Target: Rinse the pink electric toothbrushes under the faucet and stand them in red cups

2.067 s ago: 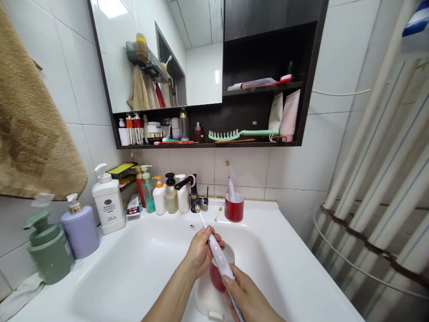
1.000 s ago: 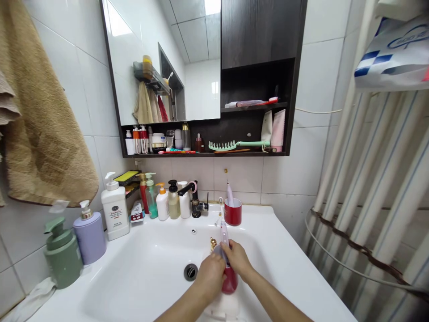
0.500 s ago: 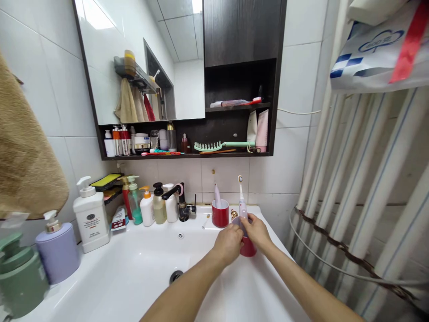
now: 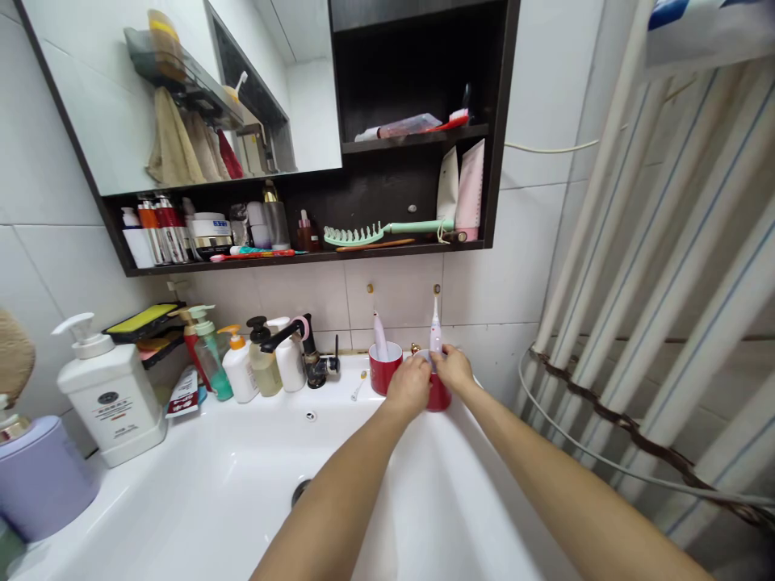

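Observation:
A red cup [image 4: 438, 394] stands on the back right rim of the white sink [image 4: 230, 476], beside a second red cup [image 4: 383, 369] that holds a toothbrush. My left hand [image 4: 408, 386] is wrapped round the near red cup. My right hand [image 4: 453, 368] is closed at the cup's rim on the handle of a pink electric toothbrush [image 4: 435, 325], which stands upright in the cup with its head up.
A black faucet [image 4: 306, 349] and several pump bottles [image 4: 242, 363] line the back of the sink. A large white pump bottle [image 4: 106, 402] and a lilac one [image 4: 36, 484] stand at the left. A dark shelf [image 4: 303, 250] with a green comb hangs above. Pipes and a hose run down the right.
Both hands carried the red cup with the toothbrush from over the basin to the back right rim, beside the other red cup. The toothbrush went from lying in my hands to upright in the cup.

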Demonstrator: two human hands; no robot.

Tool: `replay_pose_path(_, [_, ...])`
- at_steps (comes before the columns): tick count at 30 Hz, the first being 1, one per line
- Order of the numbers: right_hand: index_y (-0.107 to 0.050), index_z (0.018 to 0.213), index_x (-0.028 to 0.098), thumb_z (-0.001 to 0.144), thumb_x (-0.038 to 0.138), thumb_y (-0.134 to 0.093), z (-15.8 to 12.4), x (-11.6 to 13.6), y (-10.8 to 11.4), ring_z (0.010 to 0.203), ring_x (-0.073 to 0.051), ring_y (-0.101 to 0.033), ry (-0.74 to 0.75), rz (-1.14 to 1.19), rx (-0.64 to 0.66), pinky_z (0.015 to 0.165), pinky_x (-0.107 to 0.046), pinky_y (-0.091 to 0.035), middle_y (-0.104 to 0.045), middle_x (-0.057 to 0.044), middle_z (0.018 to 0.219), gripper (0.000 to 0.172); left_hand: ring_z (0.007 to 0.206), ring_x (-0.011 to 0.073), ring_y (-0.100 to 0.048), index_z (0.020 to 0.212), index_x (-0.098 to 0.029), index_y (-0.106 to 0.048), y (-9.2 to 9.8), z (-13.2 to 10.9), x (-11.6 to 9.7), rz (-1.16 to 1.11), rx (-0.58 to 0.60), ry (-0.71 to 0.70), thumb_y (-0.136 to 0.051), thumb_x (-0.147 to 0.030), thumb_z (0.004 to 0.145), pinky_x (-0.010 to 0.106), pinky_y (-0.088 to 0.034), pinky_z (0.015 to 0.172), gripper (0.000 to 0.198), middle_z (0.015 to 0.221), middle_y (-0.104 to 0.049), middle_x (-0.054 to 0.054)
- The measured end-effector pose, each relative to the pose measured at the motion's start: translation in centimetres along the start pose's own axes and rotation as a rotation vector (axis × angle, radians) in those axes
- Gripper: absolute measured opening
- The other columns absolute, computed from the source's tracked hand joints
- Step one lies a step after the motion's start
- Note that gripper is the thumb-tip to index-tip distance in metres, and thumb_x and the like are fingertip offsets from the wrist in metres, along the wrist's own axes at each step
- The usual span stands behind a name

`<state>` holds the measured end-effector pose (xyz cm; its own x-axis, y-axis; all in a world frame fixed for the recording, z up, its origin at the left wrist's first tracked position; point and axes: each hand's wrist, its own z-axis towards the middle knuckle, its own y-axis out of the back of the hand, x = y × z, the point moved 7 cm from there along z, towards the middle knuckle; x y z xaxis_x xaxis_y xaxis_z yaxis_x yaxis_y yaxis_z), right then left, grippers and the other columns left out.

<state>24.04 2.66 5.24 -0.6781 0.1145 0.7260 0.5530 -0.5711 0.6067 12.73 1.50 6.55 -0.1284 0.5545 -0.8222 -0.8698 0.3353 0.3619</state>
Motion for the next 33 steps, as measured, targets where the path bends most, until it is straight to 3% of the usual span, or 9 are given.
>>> replay_pose_path(3, [-0.045,0.097,0.017,0.076,0.026,-0.039,0.8,0.1,-0.1,0.083,-0.014,-0.049,-0.009,0.003,-0.026,0.070,-0.033,-0.041,-0.048,-0.004,0.100,0.024,0.099,0.0204,-0.033,0.056,-0.019,-0.044,2.5,0.4,0.9,0.086,-0.135,0.036,-0.045,0.003,0.050,0.032,-0.013,0.089,0.023,0.084,-0.049,0.005])
replay_pose_path(5, [-0.045,0.097,0.017,0.076,0.027,-0.039,0.9,0.4,0.3,0.083,-0.014,-0.049,-0.008,0.007,-0.054,0.070,-0.033,-0.041,-0.048,-0.004,0.100,0.025,0.101,0.0214,-0.031,0.051,-0.019,-0.042,4.2,0.4,1.7,0.138,-0.206,0.092,-0.045,0.003,0.050,0.034,-0.012,0.089,0.022,0.078,-0.050,0.006])
replay_pose_path(10, [-0.039,0.104,0.014,0.075,0.025,-0.038,-1.8,3.2,2.4,0.099,-0.019,-0.039,0.081,0.033,-0.170,0.083,-0.037,-0.031,-0.043,-0.010,0.108,0.032,0.094,0.0246,-0.038,0.039,-0.020,-0.033,6.0,-1.5,2.1,0.155,-0.189,0.148,-0.045,0.002,0.049,0.035,-0.018,0.085,0.027,0.055,-0.047,0.003])
replay_pose_path(12, [-0.037,0.107,0.013,0.073,0.023,-0.036,-3.9,4.9,2.2,0.103,-0.018,-0.035,0.160,0.058,-0.152,0.086,-0.031,-0.027,-0.042,-0.010,0.109,0.035,0.091,0.0246,-0.040,0.039,-0.020,-0.034,6.0,-3.3,1.6,0.156,-0.181,0.146,-0.046,0.000,0.049,0.035,-0.019,0.084,0.026,0.052,-0.045,0.002])
replay_pose_path(16, [-0.044,0.100,0.013,0.067,0.029,-0.041,-8.2,7.3,-1.4,0.088,-0.016,-0.047,0.246,0.100,0.055,0.076,-0.024,-0.035,-0.052,-0.008,0.097,0.037,0.082,0.0245,-0.045,0.041,-0.020,-0.040,5.6,-8.0,0.6,0.161,-0.151,0.138,-0.047,-0.004,0.051,0.035,-0.023,0.081,0.020,0.054,-0.046,0.003])
replay_pose_path(20, [-0.057,0.072,0.013,0.058,0.028,-0.049,-11.4,7.8,-4.8,0.069,-0.019,-0.053,0.233,0.085,0.237,0.063,-0.027,-0.038,-0.058,-0.009,0.075,0.022,0.078,0.0247,-0.045,0.049,-0.020,-0.048,5.3,-12.5,0.3,0.153,-0.116,0.138,-0.046,-0.005,0.052,0.037,-0.024,0.080,0.015,0.060,-0.049,0.005])
replay_pose_path(23, [-0.055,0.062,0.014,0.056,0.025,-0.049,-13.2,8.0,-5.7,0.067,-0.019,-0.052,0.231,0.091,0.291,0.061,-0.028,-0.036,-0.057,-0.008,0.069,0.014,0.075,0.0248,-0.045,0.049,-0.020,-0.049,5.6,-14.7,0.5,0.154,-0.111,0.153,-0.045,-0.006,0.053,0.038,-0.025,0.077,0.015,0.059,-0.049,0.006])
replay_pose_path(28, [-0.050,0.063,0.016,0.062,0.024,-0.043,-15.1,9.3,-4.9,0.060,-0.015,-0.050,0.252,0.186,0.321,0.057,-0.024,-0.036,-0.056,-0.003,0.061,0.011,0.069,0.0223,-0.047,0.047,-0.020,-0.046,5.4,-16.6,1.2,0.358,-0.079,0.167,-0.043,-0.010,0.059,0.036,-0.030,0.071,0.016,0.056,-0.050,0.006])
replay_pose_path(33, [-0.043,0.078,0.017,0.071,0.034,-0.033,-15.5,11.6,-0.9,0.063,-0.014,-0.049,0.263,0.345,0.247,0.058,-0.025,-0.037,-0.051,-0.002,0.066,0.021,0.082,0.0239,-0.045,0.067,-0.015,-0.056,4.1,-17.7,1.2,0.665,0.129,0.161,-0.042,-0.011,0.060,0.038,-0.026,0.079,0.016,0.074,-0.057,0.010])
